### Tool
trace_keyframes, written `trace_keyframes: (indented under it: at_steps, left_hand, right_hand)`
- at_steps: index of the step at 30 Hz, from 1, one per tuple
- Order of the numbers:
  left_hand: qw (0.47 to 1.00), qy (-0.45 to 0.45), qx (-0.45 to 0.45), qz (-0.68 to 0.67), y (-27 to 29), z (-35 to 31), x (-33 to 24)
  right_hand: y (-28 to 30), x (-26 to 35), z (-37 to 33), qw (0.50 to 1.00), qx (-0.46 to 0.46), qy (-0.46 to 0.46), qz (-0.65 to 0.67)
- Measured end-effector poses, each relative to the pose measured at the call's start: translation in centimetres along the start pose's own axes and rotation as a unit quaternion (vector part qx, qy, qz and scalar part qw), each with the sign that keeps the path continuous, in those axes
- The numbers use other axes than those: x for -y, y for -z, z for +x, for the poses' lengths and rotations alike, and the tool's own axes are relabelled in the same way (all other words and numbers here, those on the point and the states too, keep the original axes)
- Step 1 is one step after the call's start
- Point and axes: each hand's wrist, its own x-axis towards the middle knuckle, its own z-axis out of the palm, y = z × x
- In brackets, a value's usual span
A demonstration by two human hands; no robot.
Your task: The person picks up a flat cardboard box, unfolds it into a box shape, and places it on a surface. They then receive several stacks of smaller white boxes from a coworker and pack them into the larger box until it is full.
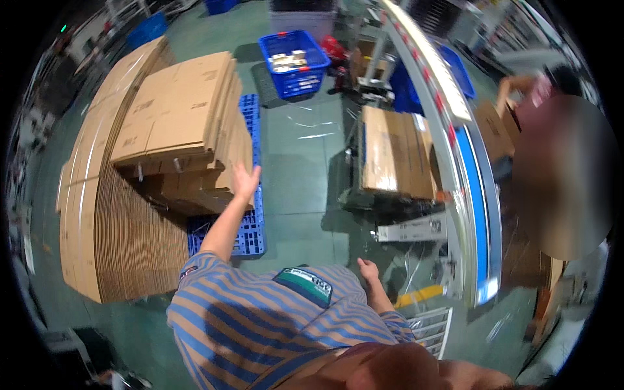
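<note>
My left hand (245, 180) reaches forward with its fingers apart and nothing in them. It is at the right side of a stack of flattened cardboard boxes (174, 104); whether it touches them I cannot tell. That stack rests on a blue plastic pallet (253, 224). Low beside my body, my right hand (368, 270) hangs with the thumb out and the fingers loosely bent, holding nothing that I can see. A second, longer stack of flattened cardboard (140, 240) stands to the left, with pale straps across it.
Ahead is a blue basket (296, 75) with small pale items inside. Right of the aisle stands upright cardboard (398, 153), near a conveyor-like frame (473, 208) with a blue strip. Beyond it a person (543, 97) handles cardboard. Clear plastic scraps (316, 136) lie on the floor.
</note>
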Motion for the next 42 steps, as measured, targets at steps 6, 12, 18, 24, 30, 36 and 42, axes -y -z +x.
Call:
trace_keyframes:
  at_steps: [6, 12, 18, 24, 30, 36, 42]
  left_hand:
    - [0.945, 0.015, -0.206, 0.255, 13.5, 7.5, 1.4]
    - [0.921, 0.104, -0.165, 0.337, 10.4, 13.9, 0.6]
    - [0.914, 0.139, -0.150, 0.350, 10.1, 15.4, -0.1]
    - [0.929, 0.144, -0.184, 0.286, 8.7, 16.3, 1.8]
    - [0.920, 0.095, -0.186, 0.331, 6.4, 20.1, 0.8]
    - [0.838, -0.058, -0.432, 0.329, 13.3, 29.0, -0.3]
    - [0.827, -0.270, -0.389, 0.303, 13.3, 49.2, -10.8]
  right_hand:
    - [0.5, 2.5, 6.5, 0.967, 0.210, 0.007, -0.145]
    - [-6.0, 4.6, 22.2, 0.966, 0.226, 0.063, -0.105]
    - [-2.7, 19.6, 29.6, 0.987, 0.150, 0.046, 0.013]
    - [3.9, 32.9, 34.1, 0.985, 0.132, 0.106, -0.010]
    - [1.0, 31.3, 40.0, 0.985, 0.131, 0.094, 0.065]
    - [4.4, 29.2, 37.0, 0.972, 0.182, 0.101, -0.104]
    - [6.5, 38.9, 42.2, 0.973, 0.183, 0.115, -0.086]
